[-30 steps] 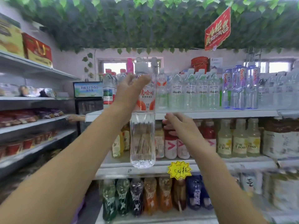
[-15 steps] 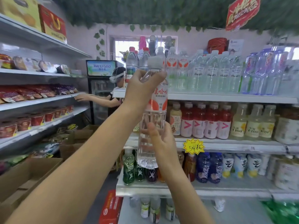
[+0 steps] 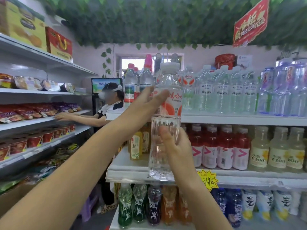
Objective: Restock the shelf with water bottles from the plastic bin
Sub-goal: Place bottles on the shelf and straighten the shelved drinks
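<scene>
On the far left, wall shelves (image 3: 49, 120) carry a yellow box (image 3: 23, 29) and a red box (image 3: 59, 43) on the top level. Below them come foil packs (image 3: 33, 112), then a row of red cups (image 3: 34, 140). Another person (image 3: 109, 103) stands at the end of the aisle, one arm stretched out to the packs.

The left hand (image 3: 146, 103) reaches up from the lower left and grips the bottle (image 3: 166, 123) at its red-and-white label, thumb lying across the front. The bottle is upright and clear, with a white cap (image 3: 169, 67). It is off the shelf, held in the air in front of the left end of the drinks rack. Its cap is level with the tops of the shelved water and its base is in front of the edge of the second shelf (image 3: 132, 173). The right hand (image 3: 177, 146) grasps the clear lower half, thumb on the front and fingers wrapped round the right side.

Just left of the bottle, on the second shelf, stands a yellow juice (image 3: 136, 145). Below, a row of green, dark and orange drinks (image 3: 154, 206) fills the bottom level.

To the right, the top shelf (image 3: 232, 120) holds a tight row of water bottles (image 3: 222, 93), with bluish ones (image 3: 285, 90) at the far end. Under it stand red drinks (image 3: 224, 146) and then pale yellow ones (image 3: 277, 150). A yellow star tag (image 3: 208, 180) hangs on the second shelf's edge beside the right wrist. Overhead, green leaves (image 3: 149, 22) cover the ceiling, and a red sign (image 3: 250, 25) hangs at the upper right.
</scene>
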